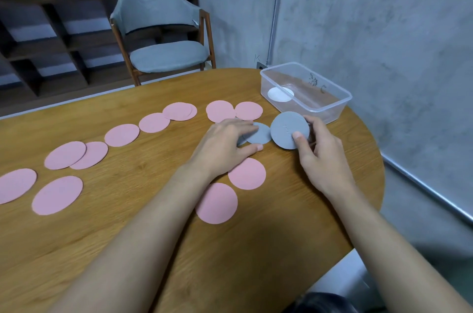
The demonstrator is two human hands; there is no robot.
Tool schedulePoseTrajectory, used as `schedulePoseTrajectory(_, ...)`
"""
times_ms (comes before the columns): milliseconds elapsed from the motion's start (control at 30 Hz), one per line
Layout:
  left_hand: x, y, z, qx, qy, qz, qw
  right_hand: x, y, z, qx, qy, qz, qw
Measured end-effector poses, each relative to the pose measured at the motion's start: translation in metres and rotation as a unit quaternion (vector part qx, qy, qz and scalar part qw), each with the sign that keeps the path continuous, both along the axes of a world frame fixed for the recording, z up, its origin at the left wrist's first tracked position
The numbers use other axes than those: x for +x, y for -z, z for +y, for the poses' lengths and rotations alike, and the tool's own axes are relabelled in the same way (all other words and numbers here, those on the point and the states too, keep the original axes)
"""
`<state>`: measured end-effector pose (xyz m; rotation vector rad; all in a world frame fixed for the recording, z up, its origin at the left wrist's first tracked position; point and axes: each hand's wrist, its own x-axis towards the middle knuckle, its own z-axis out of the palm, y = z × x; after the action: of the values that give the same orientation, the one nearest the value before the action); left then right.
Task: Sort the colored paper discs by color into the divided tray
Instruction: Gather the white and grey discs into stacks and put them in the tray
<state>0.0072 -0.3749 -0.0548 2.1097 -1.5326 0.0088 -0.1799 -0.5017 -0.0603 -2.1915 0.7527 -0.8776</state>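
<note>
While left grip (222, 141) touches flat grey disc (259, 134), right grip (320, 156) pinches tilted disc (286, 129).

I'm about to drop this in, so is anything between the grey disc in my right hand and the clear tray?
Nothing visible. The right hand holds the grey disc just in front of the clear tray, whose top is open; nearby pink discs lie to the left.
</note>
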Motion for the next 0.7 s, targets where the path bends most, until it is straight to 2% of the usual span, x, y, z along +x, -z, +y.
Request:
schedulePoseTrajectory(100, 0.003, 0.000, 0.002, -0.010, -0.008, -0.009, 1.000, 0.001, 0.001, -0.002, 0.004, 0.002, -0.001, 1.000)
schedulePoseTrajectory(267, 0.000, -0.003, 0.019, 0.007, 0.023, -0.118, 0.993, 0.001, 0.000, 0.000, 0.004, -0.016, 0.011, 1.000)
schedulePoseTrajectory(433, -0.011, -0.003, 0.045, -0.085, 0.011, -0.147, 0.985, 0.005, -0.002, 0.003, -0.003, -0.035, 0.010, 0.999)
schedulePoseTrajectory(500, -0.014, -0.002, 0.050, -0.144, -0.015, -0.097, 0.985, 0.007, -0.003, 0.005, 0.002, -0.039, 0.001, 0.999)
schedulePoseTrajectory(600, -0.016, -0.004, 0.049, -0.224, -0.065, 0.054, 0.971, 0.015, -0.007, 0.009, 0.005, -0.050, -0.001, 0.999)
schedulePoseTrajectory(700, -0.016, -0.006, 0.049, -0.227, -0.087, 0.172, 0.954, 0.027, -0.009, 0.011, 0.014, -0.065, -0.001, 0.998)
